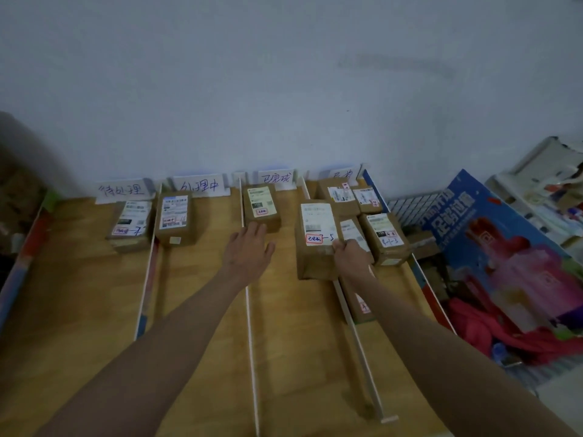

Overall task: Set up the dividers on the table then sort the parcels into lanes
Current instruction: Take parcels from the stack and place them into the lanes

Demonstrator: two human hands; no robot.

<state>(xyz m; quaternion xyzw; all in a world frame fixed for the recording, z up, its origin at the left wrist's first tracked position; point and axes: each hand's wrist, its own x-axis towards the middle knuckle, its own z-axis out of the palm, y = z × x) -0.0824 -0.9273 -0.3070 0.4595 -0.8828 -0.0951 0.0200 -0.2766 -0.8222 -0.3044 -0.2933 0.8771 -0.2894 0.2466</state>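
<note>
Right hand (pixel 350 258): fingers curled over the near right corner of a tall brown parcel (pixel 315 244), which stands in the third lane just left of a white divider (pixel 356 329). Left hand (pixel 249 252): fingers extended and relaxed, holding nothing, fingertips at the near edge of a smaller parcel (pixel 261 207) further back in that lane. Wooden table (pixel 202 298): four lanes, labelled cards at rear.
</note>
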